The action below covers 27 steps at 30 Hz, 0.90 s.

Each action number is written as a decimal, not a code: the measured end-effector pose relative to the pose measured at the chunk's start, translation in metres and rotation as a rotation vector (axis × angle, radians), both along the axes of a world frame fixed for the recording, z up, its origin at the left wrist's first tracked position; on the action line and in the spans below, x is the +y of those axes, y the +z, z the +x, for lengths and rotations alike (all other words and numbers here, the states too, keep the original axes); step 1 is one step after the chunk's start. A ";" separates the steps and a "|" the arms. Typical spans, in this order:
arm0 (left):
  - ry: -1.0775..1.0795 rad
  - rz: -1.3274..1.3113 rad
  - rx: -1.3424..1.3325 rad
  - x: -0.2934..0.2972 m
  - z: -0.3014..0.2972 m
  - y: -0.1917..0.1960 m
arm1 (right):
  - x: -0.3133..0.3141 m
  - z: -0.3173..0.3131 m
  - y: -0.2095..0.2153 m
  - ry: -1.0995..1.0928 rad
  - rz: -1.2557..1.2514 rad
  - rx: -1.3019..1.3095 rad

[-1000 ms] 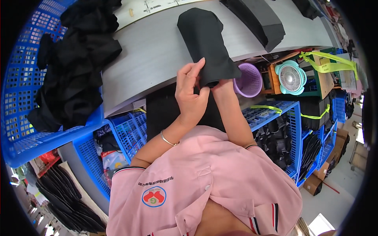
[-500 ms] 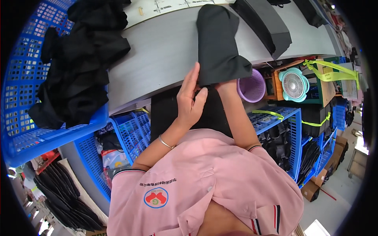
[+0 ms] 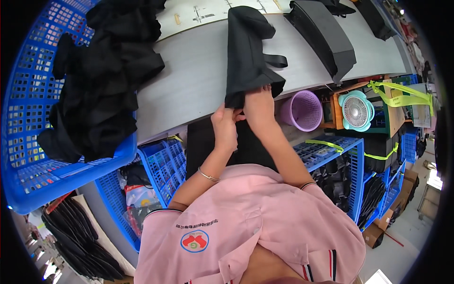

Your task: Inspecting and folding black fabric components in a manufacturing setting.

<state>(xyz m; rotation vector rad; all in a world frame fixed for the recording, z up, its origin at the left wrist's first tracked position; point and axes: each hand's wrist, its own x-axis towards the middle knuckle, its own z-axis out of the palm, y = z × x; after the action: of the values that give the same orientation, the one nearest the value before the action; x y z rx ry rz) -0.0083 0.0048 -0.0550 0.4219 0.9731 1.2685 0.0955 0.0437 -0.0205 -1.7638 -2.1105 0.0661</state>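
A black fabric sleeve-like piece (image 3: 246, 57) lies lengthwise on the grey table (image 3: 189, 71), its near end at the table's front edge. A black strap loop (image 3: 276, 60) sticks out from its right side. My left hand (image 3: 225, 125) pinches the near left corner of the fabric, thumb and fingers pressed together. My right hand (image 3: 259, 106) is at the opening of the near end, its fingertips partly hidden by the cloth and closed on it. On the table to the right rests a long black angular panel piece (image 3: 326, 40).
A blue basket (image 3: 28, 184) heaped with black fabric pieces (image 3: 104, 85) stands at the left. Right of my hands are a purple bin (image 3: 302, 111), a small turquoise fan (image 3: 356, 110) and blue crates (image 3: 355, 180). A white board (image 3: 213, 14) lies along the table's far side.
The fabric piece has turned, so its strap loop now shows. My left hand went from open beside it to pinching its edge; my right hand came out from beneath.
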 end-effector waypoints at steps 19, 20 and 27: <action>-0.385 0.023 0.178 0.010 -0.012 0.013 | 0.039 0.029 -0.035 0.010 -0.079 -0.057; -0.138 0.119 0.425 0.016 -0.017 0.017 | 0.039 0.026 -0.035 -0.006 -0.072 -0.050; 0.174 0.311 0.750 0.071 -0.008 0.018 | 0.033 0.007 -0.046 -0.051 0.041 -0.178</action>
<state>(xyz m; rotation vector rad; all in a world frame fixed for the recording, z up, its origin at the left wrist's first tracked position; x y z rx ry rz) -0.0163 0.0762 -0.0374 1.1281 1.4605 1.4532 0.1030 0.0769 -0.0665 -1.8594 -2.1692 -0.1532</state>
